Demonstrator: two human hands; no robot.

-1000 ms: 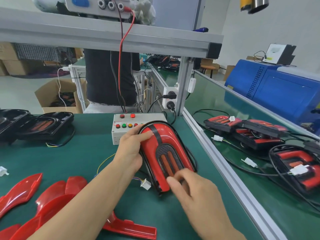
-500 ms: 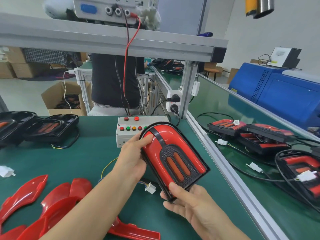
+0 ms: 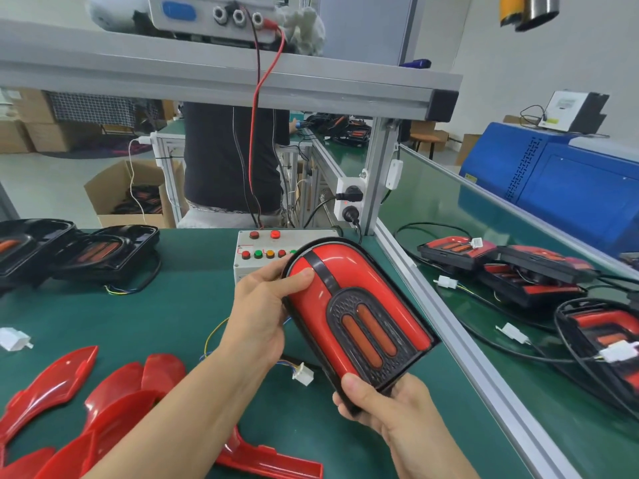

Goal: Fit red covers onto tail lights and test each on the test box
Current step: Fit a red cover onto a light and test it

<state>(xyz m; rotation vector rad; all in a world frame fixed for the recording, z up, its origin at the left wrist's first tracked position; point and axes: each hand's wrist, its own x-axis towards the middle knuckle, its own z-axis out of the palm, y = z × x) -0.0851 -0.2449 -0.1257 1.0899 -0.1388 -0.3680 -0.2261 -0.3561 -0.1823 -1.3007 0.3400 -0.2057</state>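
We hold the tail light (image 3: 356, 316) above the tabletop (image 3: 179, 305), just in front of the test box (image 3: 262, 252): left hand (image 3: 262, 316) gripping its rounded end, right hand (image 3: 387, 406) pinching the square end. Its dangling connector (image 3: 303, 377) could snag. The cardboard box (image 3: 128, 195) beyond the test box holds more lights.

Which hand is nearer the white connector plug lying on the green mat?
Left. The left hand grips the tail light's upper edge, just above the white connector plug; the right hand holds the bottom end, farther right.
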